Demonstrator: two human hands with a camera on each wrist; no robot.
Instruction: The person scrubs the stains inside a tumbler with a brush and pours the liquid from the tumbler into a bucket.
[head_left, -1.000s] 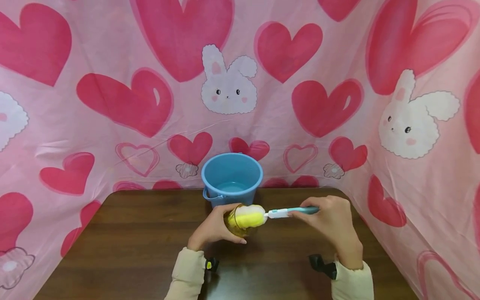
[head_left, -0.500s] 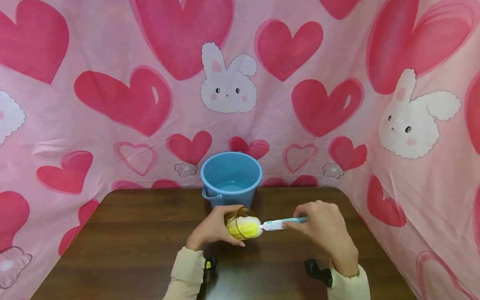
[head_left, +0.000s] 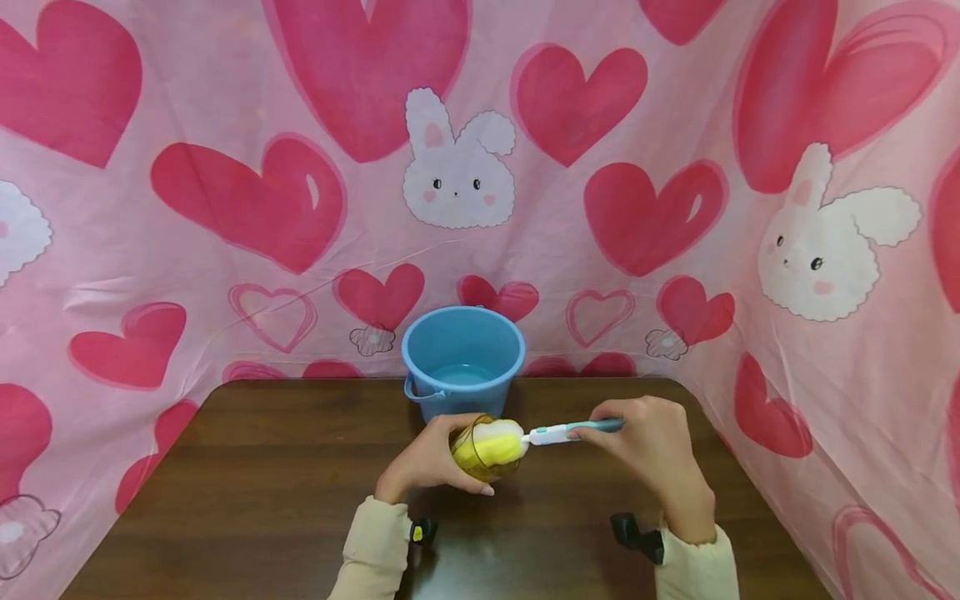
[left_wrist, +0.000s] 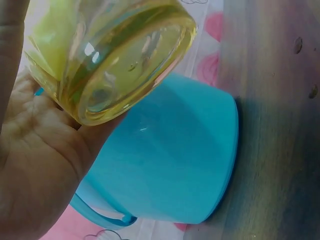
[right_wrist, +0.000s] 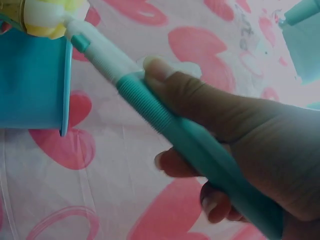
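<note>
An amber glass cup (head_left: 467,457) is tilted on its side above the table, its mouth facing right. My left hand (head_left: 432,460) grips it, fingers over the top and thumb below. In the left wrist view the thick clear base of the cup (left_wrist: 135,65) shows close up. My right hand (head_left: 651,442) holds a cup brush by its white and teal handle (right_wrist: 170,120), thumb along the upper side. The brush's yellow and white sponge head (head_left: 501,442) sits partly inside the cup; the far end of the sponge shows only through the glass.
A blue bucket (head_left: 465,387) with some water in it stands behind the hands at the back of the brown wooden table (head_left: 300,467). Its handle (head_left: 426,392) hangs down on the left. A pink cloth (head_left: 547,233) with hearts and rabbits surrounds the table.
The sponge head has gone deeper into the cup, then come partly back out and up. My right hand moved left with the brush; my left hand kept its grip, tilting the cup slightly.
</note>
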